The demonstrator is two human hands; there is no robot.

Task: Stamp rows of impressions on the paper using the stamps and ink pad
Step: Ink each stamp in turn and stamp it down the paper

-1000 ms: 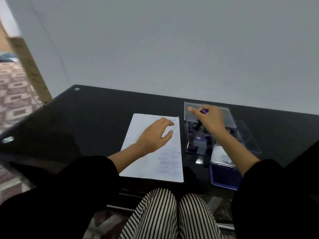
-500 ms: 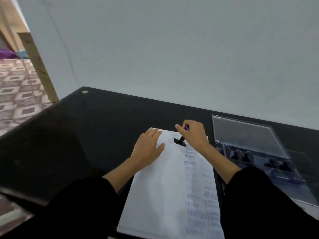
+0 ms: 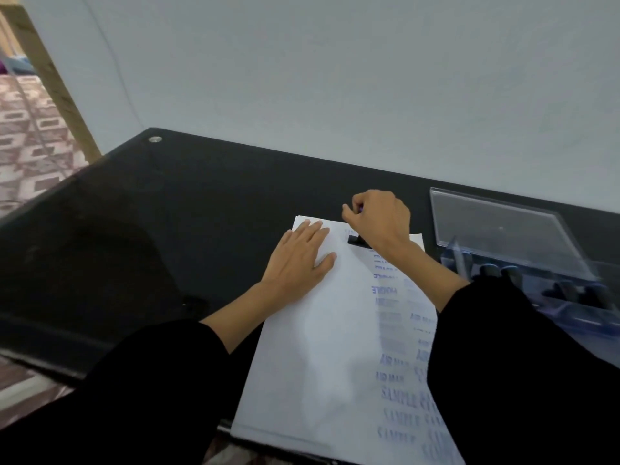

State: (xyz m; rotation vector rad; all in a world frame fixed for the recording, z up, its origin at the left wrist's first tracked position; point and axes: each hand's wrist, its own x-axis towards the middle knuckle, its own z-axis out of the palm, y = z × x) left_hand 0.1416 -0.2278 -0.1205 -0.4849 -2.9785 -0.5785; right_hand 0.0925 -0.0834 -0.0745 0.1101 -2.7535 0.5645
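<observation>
A white sheet of paper (image 3: 322, 347) lies on the black table, with blue impressions in columns down its right side. My right hand (image 3: 379, 223) grips a small black stamp (image 3: 356, 240) by its handle, and the stamp's base rests on the paper near its top edge. My left hand (image 3: 300, 260) lies flat on the paper's upper left part, fingers spread. The ink pad is not in view.
A clear plastic case (image 3: 503, 236) with its lid raised stands to the right of the paper and holds several dark stamps (image 3: 503, 273). The black glass table (image 3: 151, 213) ends at a grey wall. Patterned floor shows at the far left.
My right hand carried the stamp from the case area onto the top of the paper and now presses it down. My left hand has flattened on the sheet. My head has moved closer.
</observation>
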